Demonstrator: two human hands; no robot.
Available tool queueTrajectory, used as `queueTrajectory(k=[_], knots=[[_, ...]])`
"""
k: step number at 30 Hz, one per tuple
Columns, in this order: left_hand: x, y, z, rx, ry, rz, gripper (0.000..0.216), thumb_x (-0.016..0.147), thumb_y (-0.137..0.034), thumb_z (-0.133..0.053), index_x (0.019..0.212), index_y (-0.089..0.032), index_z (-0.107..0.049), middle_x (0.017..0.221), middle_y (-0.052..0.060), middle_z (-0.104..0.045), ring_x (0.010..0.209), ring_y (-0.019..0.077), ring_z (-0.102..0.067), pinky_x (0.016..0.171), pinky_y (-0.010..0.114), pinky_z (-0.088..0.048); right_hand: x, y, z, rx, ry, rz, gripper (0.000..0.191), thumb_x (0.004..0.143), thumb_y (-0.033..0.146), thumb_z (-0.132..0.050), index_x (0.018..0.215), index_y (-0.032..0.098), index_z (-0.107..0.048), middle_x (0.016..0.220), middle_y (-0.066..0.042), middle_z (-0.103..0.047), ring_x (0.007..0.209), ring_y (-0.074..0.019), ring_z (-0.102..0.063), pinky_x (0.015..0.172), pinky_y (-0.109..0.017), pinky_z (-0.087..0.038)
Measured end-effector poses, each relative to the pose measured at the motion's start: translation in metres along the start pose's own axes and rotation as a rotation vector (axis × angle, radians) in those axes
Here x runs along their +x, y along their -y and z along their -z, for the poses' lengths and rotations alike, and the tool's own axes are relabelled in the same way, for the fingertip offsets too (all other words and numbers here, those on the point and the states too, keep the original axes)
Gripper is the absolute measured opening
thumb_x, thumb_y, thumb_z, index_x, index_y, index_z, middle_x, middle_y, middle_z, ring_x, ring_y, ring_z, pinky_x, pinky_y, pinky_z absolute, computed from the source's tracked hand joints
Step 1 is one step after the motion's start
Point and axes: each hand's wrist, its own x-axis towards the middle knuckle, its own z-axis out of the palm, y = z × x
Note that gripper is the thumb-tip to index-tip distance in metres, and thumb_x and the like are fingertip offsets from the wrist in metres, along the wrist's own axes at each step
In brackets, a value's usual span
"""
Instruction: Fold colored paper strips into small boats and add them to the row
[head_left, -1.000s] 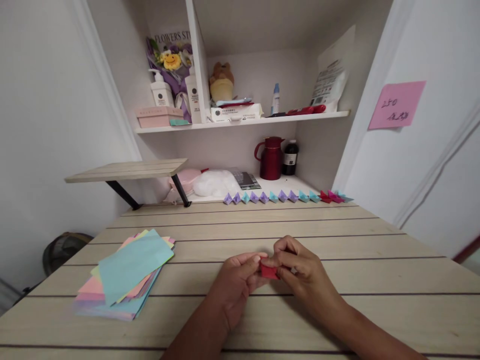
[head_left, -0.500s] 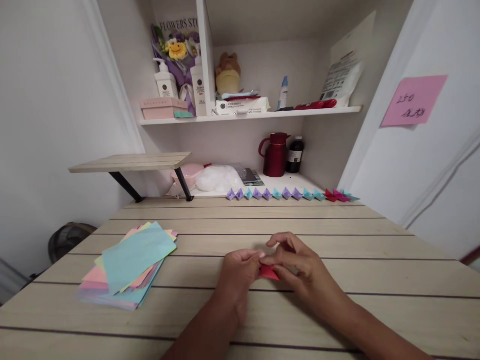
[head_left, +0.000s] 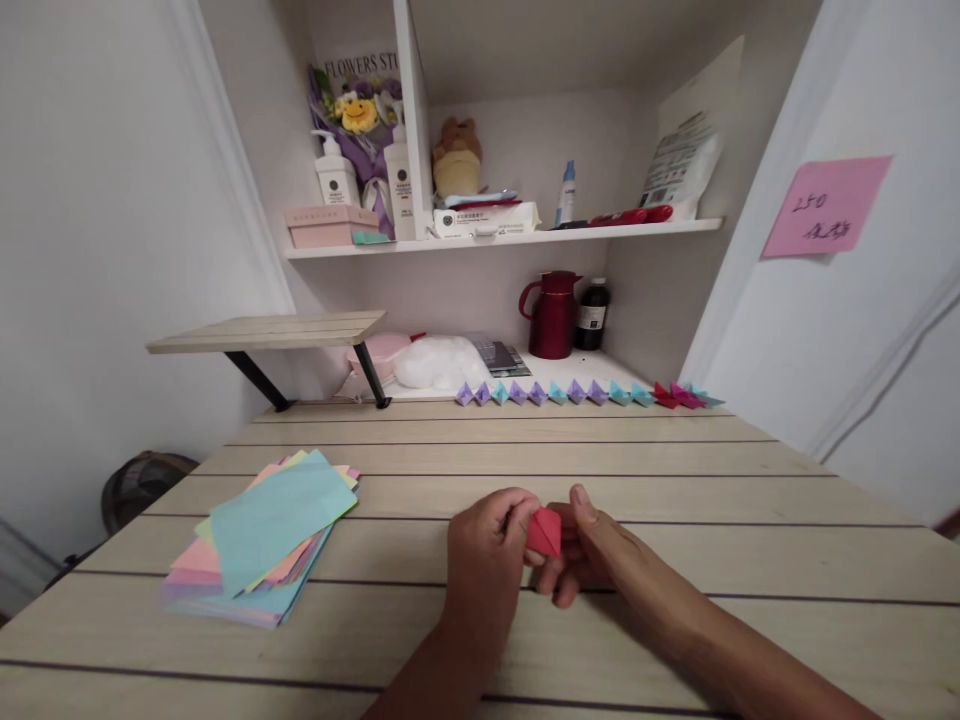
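Observation:
A small red folded paper point(head_left: 545, 532) with a diagonal crease is pinched along its left side by my left hand point(head_left: 489, 545), just above the table. My right hand point(head_left: 589, 550) is turned palm inward at the paper's right side, thumb raised and the other fingers loosely curled behind and below it. Whether those fingers touch the paper I cannot tell. Along the table's back edge runs a row of folded paper boats point(head_left: 576, 391), purple, light blue, red and magenta.
A loose stack of coloured paper sheets point(head_left: 281, 520) lies on the left of the wooden table point(head_left: 405, 650). A small raised wooden stand point(head_left: 277, 330) is at the back left. Behind are a dark red jug point(head_left: 553, 315), a dark bottle point(head_left: 592, 315) and a loaded white shelf point(head_left: 600, 230).
The red paper has been turned up, so a creased diamond-shaped face shows. My right hand has rolled over, its thumb coming off the paper and lifting. The view has tilted slightly.

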Motion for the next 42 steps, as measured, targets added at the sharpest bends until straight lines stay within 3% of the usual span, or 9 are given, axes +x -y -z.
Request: queueTrajectory(k=[3, 8, 14, 21, 25, 29, 33, 38, 42], knots=[[0.000, 0.002, 0.001, 0.030, -0.003, -0.014, 0.013, 0.076, -0.028, -0.062, 0.072, -0.022, -0.073, 0.061, -0.001, -0.068, 0.046, 0.0141, -0.058, 0.047, 0.023, -0.043, 0.000, 0.002, 0.001, -0.059, 0.002, 0.012, 0.059, 0.086, 0.069, -0.040, 0.084, 0.015, -0.064, 0.078, -0.007, -0.065, 0.069, -0.0167, -0.060, 0.061, -0.027, -0.047], [0.003, 0.009, 0.003, 0.058, -0.058, -0.088, 0.010, 0.073, -0.027, -0.066, 0.069, -0.023, -0.074, 0.063, 0.001, -0.069, 0.060, 0.0170, -0.060, 0.058, 0.024, -0.044, 0.005, -0.001, 0.002, -0.137, 0.006, 0.041, 0.037, 0.074, 0.052, -0.071, 0.080, 0.017, -0.062, 0.074, -0.002, -0.062, 0.065, -0.0130, -0.055, 0.060, -0.024, -0.042], [0.004, 0.005, -0.001, -0.093, 0.037, 0.109, 0.014, 0.071, -0.032, -0.068, 0.071, -0.018, -0.069, 0.062, 0.001, -0.066, 0.054, 0.0150, -0.057, 0.053, 0.024, -0.043, 0.005, 0.001, 0.002, -0.094, -0.055, 0.007, 0.032, 0.070, 0.046, -0.073, 0.072, 0.015, -0.064, 0.065, 0.001, -0.059, 0.059, -0.0113, -0.050, 0.060, -0.025, -0.039], [0.003, -0.001, 0.005, -0.272, 0.027, 0.166, 0.050, 0.080, -0.055, -0.059, 0.114, -0.018, -0.065, 0.107, 0.009, -0.069, 0.096, 0.0206, -0.062, 0.084, 0.029, -0.045, 0.006, 0.000, 0.002, -0.143, -0.185, 0.027, 0.031, 0.069, 0.043, -0.072, 0.061, 0.017, -0.059, 0.050, 0.004, -0.054, 0.048, -0.0097, -0.045, 0.050, -0.023, -0.031], [0.004, 0.004, 0.002, -0.255, 0.180, 0.191, 0.034, 0.072, -0.045, -0.071, 0.089, -0.015, -0.072, 0.081, 0.006, -0.071, 0.079, 0.0189, -0.062, 0.074, 0.028, -0.046, 0.008, -0.006, 0.003, -0.197, -0.200, 0.066, 0.029, 0.073, 0.041, -0.068, 0.060, 0.018, -0.056, 0.050, 0.004, -0.053, 0.047, -0.0096, -0.045, 0.049, -0.023, -0.032], [0.004, 0.004, -0.001, -0.183, 0.146, 0.114, 0.015, 0.070, -0.029, -0.071, 0.063, -0.016, -0.070, 0.068, 0.003, -0.065, 0.068, 0.0162, -0.058, 0.067, 0.026, -0.045, 0.008, -0.009, 0.004, -0.314, -0.204, 0.139, 0.026, 0.079, 0.038, -0.063, 0.063, 0.018, -0.057, 0.051, 0.004, -0.052, 0.048, -0.0111, -0.047, 0.050, -0.023, -0.034], [0.001, -0.003, 0.001, -0.032, 0.096, -0.044, 0.012, 0.071, -0.025, -0.070, 0.061, -0.020, -0.074, 0.068, 0.003, -0.064, 0.070, 0.0180, -0.060, 0.066, 0.026, -0.046, 0.005, -0.008, 0.002, -0.412, -0.238, 0.209, 0.026, 0.082, 0.034, -0.060, 0.063, 0.018, -0.056, 0.051, 0.004, -0.051, 0.048, -0.0115, -0.045, 0.049, -0.024, -0.034], [-0.002, -0.009, 0.005, 0.139, 0.115, -0.249, 0.011, 0.077, -0.025, -0.068, 0.076, -0.027, -0.079, 0.076, 0.004, -0.069, 0.074, 0.0201, -0.062, 0.071, 0.029, -0.047, -0.002, 0.000, -0.001, -0.573, -0.282, 0.353, 0.032, 0.087, 0.038, -0.056, 0.063, 0.018, -0.056, 0.055, 0.003, -0.049, 0.053, -0.0121, -0.045, 0.050, -0.024, -0.034], [-0.004, -0.012, 0.004, 0.075, 0.094, -0.185, 0.011, 0.076, -0.026, -0.069, 0.073, -0.027, -0.079, 0.075, 0.004, -0.069, 0.075, 0.0199, -0.062, 0.071, 0.028, -0.046, -0.004, 0.002, -0.002, -0.606, -0.301, 0.399, 0.033, 0.089, 0.038, -0.055, 0.062, 0.018, -0.055, 0.056, 0.003, -0.047, 0.054, -0.0119, -0.044, 0.051, -0.024, -0.033]])
